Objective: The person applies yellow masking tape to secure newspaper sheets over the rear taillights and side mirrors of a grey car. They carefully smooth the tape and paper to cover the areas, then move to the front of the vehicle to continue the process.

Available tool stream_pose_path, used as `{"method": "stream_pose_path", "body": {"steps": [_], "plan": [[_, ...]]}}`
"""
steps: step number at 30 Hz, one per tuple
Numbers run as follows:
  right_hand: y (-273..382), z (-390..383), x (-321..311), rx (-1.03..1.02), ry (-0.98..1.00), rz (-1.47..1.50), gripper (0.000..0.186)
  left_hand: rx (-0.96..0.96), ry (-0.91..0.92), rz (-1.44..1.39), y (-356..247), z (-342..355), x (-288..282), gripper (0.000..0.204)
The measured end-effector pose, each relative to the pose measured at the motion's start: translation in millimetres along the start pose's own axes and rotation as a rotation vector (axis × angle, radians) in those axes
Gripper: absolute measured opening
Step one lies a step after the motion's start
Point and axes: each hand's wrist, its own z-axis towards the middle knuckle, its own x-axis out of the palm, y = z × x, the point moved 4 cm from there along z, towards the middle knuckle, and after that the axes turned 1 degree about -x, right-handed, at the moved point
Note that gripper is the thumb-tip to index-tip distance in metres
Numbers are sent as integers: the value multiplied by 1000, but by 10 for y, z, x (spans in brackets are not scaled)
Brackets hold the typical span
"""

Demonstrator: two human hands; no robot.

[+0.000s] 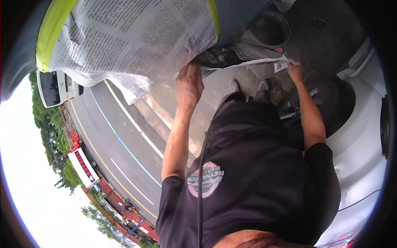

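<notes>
A newspaper sheet [235, 56], seen nearly edge-on, stretches between my two hands. At its left end my left hand [190, 84] is closed with the fingertips on the paper, close under the masked panel. The right end is pinched in my right hand [294, 71], arm reaching forward. Above my left hand, a large newspaper covering [136, 37] lies over a grey-blue vehicle panel. Yellow-green masking tape [53, 35] borders it on the left, and another strip [214, 16] runs down its right side. Its lower edge hangs loose and creased.
A dark round bucket [269, 28] stands beyond the sheet. On my right is a white car [359, 136] with a black wheel [331, 105]. My shoes [234, 85] are on rough concrete. A road [120, 136] runs along the left, with a white van [58, 89] and a truck [84, 165].
</notes>
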Motion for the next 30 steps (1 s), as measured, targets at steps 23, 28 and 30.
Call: {"method": "stream_pose_path", "body": {"steps": [23, 28, 30], "plan": [[643, 654, 37, -191, 44, -778, 38, -112, 8, -79, 700, 75, 157, 26], [823, 365, 171, -410, 174, -643, 44, 48, -67, 44, 1161, 30, 79, 21], [1070, 142, 355, -381, 201, -704, 47, -30, -44, 131, 1145, 59, -94, 20]]}}
